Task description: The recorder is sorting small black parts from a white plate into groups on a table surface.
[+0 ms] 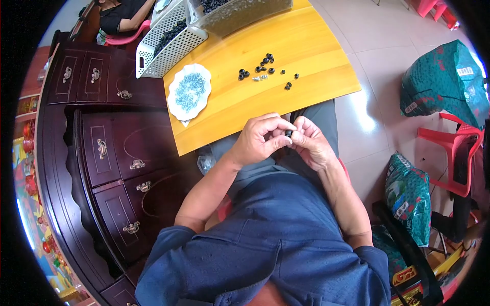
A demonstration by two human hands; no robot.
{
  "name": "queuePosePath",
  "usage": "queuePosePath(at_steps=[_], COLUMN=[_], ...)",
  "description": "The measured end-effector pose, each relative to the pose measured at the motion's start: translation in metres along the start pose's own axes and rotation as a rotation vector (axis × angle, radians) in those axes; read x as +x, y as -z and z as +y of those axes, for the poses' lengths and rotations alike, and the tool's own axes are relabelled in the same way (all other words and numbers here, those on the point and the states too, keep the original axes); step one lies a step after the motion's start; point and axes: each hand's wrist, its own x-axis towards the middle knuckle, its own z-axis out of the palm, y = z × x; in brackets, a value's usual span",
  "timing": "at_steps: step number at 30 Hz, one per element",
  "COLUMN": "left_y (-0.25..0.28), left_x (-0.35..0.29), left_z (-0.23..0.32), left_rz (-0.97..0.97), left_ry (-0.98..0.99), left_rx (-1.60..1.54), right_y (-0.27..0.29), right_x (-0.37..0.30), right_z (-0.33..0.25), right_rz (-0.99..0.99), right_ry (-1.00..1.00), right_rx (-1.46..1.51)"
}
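Note:
Above my lap, just off the table's near edge, my left hand [264, 135] and my right hand [311, 143] meet at their fingertips. Both are closed in a pinch around a small black round piece [289, 133], mostly covered by the fingers. On the yellow wooden table [229, 122] beyond them lie several similar small black pieces [265, 63] in loose clusters. A little pile of tiny silvery bits [260, 78] sits among them. To the left, a white scalloped dish [173, 106] holds many tiny clear bluish pieces [191, 92].
A white perforated basket [146, 60] and a clear bin [245, 20], both with black pieces, stand at the table's far side. Dark wooden drawers [117, 153] flank the left. Rightward are green bags [434, 76] and a red plastic stool [449, 148]. Another person [122, 18] sits far left.

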Motion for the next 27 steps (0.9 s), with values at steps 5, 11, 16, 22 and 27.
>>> queuePosePath(at_steps=[5,11,16,22,27], left_y=[-0.002,-0.003,0.001,0.006,0.006], left_x=[-0.004,-0.013,-0.014,-0.013,-0.011], left_z=[-0.003,-0.014,-0.012,0.004,0.004], left_rz=[0.006,0.053,0.033,0.038,0.052], left_ry=[0.008,0.036,0.102,0.042,-0.001], left_rx=[-0.038,-0.206,-0.485,-0.679,-0.772], right_y=[-0.007,-0.006,-0.013,-0.010,0.010], right_x=[-0.002,-0.001,0.000,0.005,0.009], right_z=[0.001,0.002,-0.001,0.002,0.009], right_rz=[0.016,0.001,0.003,0.024,0.141], right_ry=[-0.015,-0.042,-0.050,-0.064,-0.099], right_rx=[-0.031,-0.062,-0.098,-0.033,-0.027])
